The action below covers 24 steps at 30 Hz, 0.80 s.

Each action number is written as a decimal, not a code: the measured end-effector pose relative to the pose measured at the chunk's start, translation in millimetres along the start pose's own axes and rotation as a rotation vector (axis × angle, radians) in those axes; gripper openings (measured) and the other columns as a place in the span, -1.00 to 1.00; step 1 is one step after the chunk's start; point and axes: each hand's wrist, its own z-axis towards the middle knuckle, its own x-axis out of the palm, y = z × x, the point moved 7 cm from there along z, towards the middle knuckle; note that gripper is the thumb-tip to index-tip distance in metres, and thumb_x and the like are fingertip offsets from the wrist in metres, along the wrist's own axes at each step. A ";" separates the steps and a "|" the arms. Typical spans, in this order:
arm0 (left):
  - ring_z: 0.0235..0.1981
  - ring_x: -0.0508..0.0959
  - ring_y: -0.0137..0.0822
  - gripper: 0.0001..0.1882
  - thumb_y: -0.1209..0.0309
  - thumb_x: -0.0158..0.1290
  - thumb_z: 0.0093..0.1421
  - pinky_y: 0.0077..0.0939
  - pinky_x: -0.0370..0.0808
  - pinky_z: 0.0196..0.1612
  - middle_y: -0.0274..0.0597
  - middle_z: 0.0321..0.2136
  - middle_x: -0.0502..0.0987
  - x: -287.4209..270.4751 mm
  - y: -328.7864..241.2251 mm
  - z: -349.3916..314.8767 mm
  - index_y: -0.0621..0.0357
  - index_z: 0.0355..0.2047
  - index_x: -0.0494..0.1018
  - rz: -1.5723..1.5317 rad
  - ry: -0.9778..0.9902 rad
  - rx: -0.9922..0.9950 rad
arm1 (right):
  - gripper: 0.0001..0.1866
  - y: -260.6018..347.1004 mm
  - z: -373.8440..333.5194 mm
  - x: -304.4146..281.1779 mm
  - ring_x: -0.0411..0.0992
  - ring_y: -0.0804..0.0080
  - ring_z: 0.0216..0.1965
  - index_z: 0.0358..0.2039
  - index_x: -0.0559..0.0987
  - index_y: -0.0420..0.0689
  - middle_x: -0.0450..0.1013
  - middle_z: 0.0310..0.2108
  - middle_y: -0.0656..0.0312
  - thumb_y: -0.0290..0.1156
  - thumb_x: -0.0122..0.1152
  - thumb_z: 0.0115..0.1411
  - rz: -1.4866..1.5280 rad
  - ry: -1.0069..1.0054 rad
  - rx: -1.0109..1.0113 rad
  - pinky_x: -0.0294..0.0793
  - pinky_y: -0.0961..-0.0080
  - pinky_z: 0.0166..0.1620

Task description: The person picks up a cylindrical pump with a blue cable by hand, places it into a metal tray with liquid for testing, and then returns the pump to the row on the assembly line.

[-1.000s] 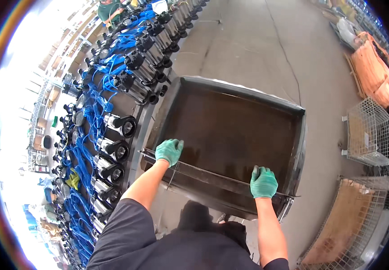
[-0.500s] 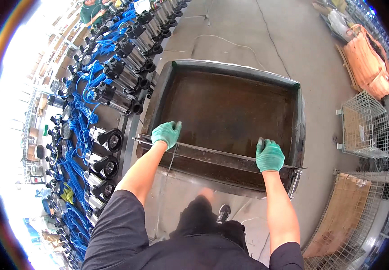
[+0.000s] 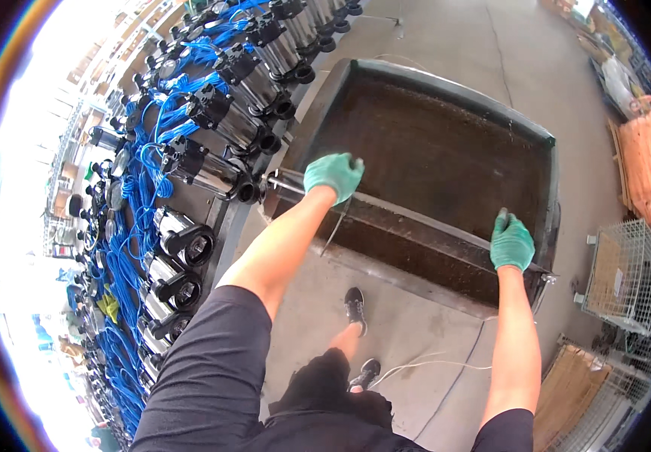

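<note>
Green gloves, two, worn one per hand. Left hand [image 3: 334, 178]: one, fingers curled round a metal bar [image 3: 423, 218], near its left end. Right hand [image 3: 512, 242]: one, fingers likewise closed over the same bar, towards its right end. Metal bar: one, slanting across the near part of an open tray, its left end farther away than its right.

Tray [image 3: 438, 135]: one, dark, rectangular, raised-rimmed, mid-scene ahead of the person; a strip of its floor shows on the near side of the bar.

Pumps [image 3: 246, 79], black and bright steel: at least five in the row to the far left, at least four more at the near left with round black openings; full count cannot be told. Blue cables [image 3: 126, 267]: numerous, tangled among the pumps. Yellow-green item [image 3: 108, 305]: one, among the cables.

Orange bundle [image 3: 641, 154]: one, far right. Wire crates [image 3: 649, 294]: two, right, one nearer than the other. Shoes [image 3: 355, 305]: two, dark, on the floor [image 3: 431, 343], near side of the tray.
</note>
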 end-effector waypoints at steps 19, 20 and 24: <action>-0.14 0.69 0.01 -0.52 0.04 -0.15 0.36 -0.09 0.61 -0.04 -0.04 -0.25 0.71 -21.4 -49.9 168.5 0.02 -0.25 0.70 -0.071 -0.062 0.073 | -0.35 16.6 179.5 23.9 0.57 -0.18 -0.08 -0.03 0.67 -0.03 0.61 -0.10 -0.07 0.18 -0.28 0.48 -0.023 0.012 0.071 0.54 -0.04 0.00; -0.15 0.69 0.01 -0.52 0.05 -0.16 0.38 -0.08 0.61 -0.05 -0.05 -0.25 0.71 -25.4 -53.2 174.8 0.03 -0.24 0.70 -0.070 -0.059 0.073 | -0.35 19.0 185.7 21.1 0.57 -0.18 -0.08 -0.03 0.67 -0.03 0.61 -0.10 -0.07 0.18 -0.28 0.48 -0.025 0.014 0.076 0.54 -0.04 0.00; -0.10 0.66 0.03 -0.50 0.01 -0.21 0.44 -0.10 0.58 0.00 -0.07 -0.17 0.70 -29.5 -61.7 194.3 0.02 -0.15 0.65 -0.053 0.030 0.024 | -0.36 26.3 211.8 17.6 0.56 -0.16 -0.07 -0.07 0.67 -0.04 0.61 -0.10 -0.06 0.17 -0.27 0.48 -0.032 0.086 0.076 0.53 -0.03 0.00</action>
